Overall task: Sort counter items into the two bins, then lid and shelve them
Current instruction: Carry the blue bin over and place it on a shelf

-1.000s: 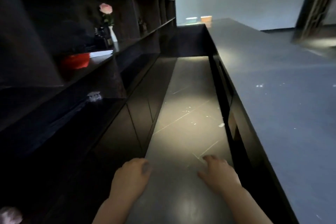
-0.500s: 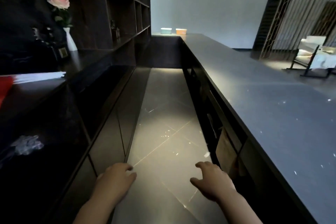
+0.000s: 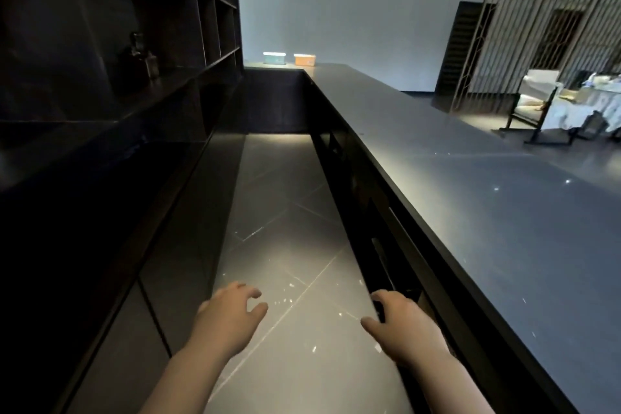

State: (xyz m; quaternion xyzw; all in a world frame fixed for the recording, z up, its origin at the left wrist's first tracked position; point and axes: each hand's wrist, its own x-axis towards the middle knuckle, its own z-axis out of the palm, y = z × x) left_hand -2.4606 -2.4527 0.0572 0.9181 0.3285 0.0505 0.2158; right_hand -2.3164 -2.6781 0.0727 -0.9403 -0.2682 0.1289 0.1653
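Two small bins stand side by side at the far end of the long dark counter [image 3: 470, 198]: a pale green bin [image 3: 274, 58] on the left and an orange bin [image 3: 304, 59] on the right, each with a light lid or rim on top. Both are far ahead of me. My left hand [image 3: 228, 319] and my right hand [image 3: 403, 329] hang low over the tiled aisle floor [image 3: 285, 212], palms down, fingers loosely apart and holding nothing. No loose counter items show near me.
Dark shelving [image 3: 141, 77] with lower cabinets runs along the left of the narrow aisle, with dark bottles [image 3: 142, 57] on one shelf. The counter's drawer fronts [image 3: 386, 245] line the right. A chair [image 3: 534, 101] and white-draped table [image 3: 591, 104] stand beyond the counter at right.
The view has advanced along the aisle; the flower vase and red item on the left shelf have passed out of sight. The bins appear nearer. Both hands stay low and empty.
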